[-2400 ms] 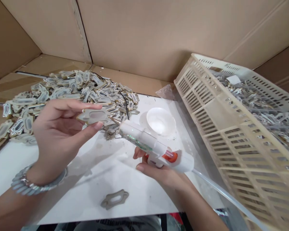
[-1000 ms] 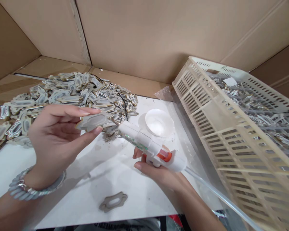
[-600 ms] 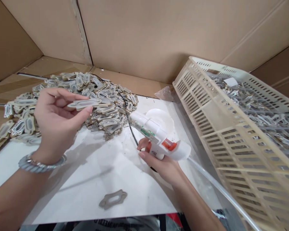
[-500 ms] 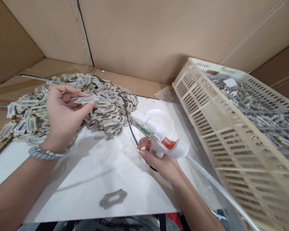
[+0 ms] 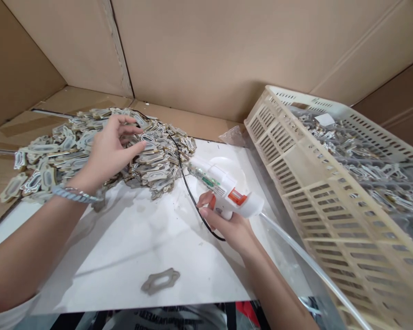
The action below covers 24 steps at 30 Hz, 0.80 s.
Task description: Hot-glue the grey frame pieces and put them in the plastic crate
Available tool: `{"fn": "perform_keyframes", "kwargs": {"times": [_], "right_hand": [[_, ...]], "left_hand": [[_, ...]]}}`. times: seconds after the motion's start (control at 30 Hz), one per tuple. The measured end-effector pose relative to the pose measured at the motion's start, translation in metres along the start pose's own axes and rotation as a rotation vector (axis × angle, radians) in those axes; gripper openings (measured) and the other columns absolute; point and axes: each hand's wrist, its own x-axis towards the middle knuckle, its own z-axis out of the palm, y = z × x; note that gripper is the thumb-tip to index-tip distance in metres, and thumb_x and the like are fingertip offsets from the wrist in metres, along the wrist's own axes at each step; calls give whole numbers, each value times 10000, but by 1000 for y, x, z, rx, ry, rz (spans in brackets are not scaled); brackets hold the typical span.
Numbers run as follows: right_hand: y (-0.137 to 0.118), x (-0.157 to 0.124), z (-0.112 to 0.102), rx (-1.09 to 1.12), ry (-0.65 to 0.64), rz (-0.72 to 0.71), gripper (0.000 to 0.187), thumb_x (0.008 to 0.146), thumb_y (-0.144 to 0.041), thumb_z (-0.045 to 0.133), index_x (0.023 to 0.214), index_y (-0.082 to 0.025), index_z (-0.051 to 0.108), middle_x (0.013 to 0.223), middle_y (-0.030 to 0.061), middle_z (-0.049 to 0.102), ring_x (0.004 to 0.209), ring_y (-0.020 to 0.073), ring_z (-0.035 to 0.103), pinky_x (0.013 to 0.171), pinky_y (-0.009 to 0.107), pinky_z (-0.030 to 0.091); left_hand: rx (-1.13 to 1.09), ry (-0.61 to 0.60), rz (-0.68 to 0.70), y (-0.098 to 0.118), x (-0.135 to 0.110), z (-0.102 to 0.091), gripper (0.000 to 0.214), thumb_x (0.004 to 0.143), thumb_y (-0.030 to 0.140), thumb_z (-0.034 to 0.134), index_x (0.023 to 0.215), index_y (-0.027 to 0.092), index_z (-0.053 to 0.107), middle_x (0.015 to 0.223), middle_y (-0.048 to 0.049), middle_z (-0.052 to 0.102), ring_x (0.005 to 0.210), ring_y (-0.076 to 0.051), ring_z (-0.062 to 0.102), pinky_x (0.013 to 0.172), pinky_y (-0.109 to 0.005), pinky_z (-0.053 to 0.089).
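Note:
My left hand (image 5: 112, 145) hovers over the front of a heap of flat frame-shaped pieces (image 5: 158, 172), grey with white outlines. Its thumb and fingers are apart, and no piece shows between them. In my right hand (image 5: 232, 227) is a white hot glue gun (image 5: 223, 183) with orange parts. The nozzle points up and left at the heap's right edge, and a long clear glue stick (image 5: 306, 256) runs out of its back. One single frame piece (image 5: 160, 281) lies apart on the white board (image 5: 124, 256) near the front edge.
A cream slatted plastic crate (image 5: 296, 183) on the right holds many bagged pieces (image 5: 375, 169). Behind the glue gun lies a round white dish (image 5: 239, 170). A black cord (image 5: 189, 188) crosses the board. Cardboard walls (image 5: 199, 59) close off the back.
The piece pinched in my left hand is no longer there; the fingers have spread and the hand has moved right over the heap. The glue gun has shifted slightly left and up.

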Motion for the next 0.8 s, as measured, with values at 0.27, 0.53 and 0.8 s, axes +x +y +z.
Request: {"fn": "perform_keyframes", "kwargs": {"times": [0.27, 0.53, 0.8], "right_hand": [[4, 0, -2, 8, 23, 30, 192, 785, -380, 716, 849, -220, 630, 675, -34, 488, 562, 112, 433, 503, 240, 371], [2, -1, -2, 5, 16, 36, 180, 781, -375, 715, 841, -227, 632, 661, -41, 495, 554, 107, 446, 507, 236, 390], [2, -2, 0, 57, 2, 0, 173, 792, -367, 709, 836, -225, 622, 758, -15, 573, 533, 83, 421, 497, 232, 383]], "left_hand": [[73, -981, 135, 49, -96, -35, 271, 709, 253, 752, 953, 260, 633, 909, 40, 710, 778, -166, 671, 647, -222, 518], [149, -1059, 349, 48, -159, -10, 234, 755, 56, 582, 874, 248, 520, 878, 22, 646, 816, -191, 619, 669, -257, 426], [167, -625, 443, 29, -112, -9, 30, 887, 222, 504, 893, 244, 525, 785, 25, 664, 651, -146, 631, 568, -235, 415]]}}
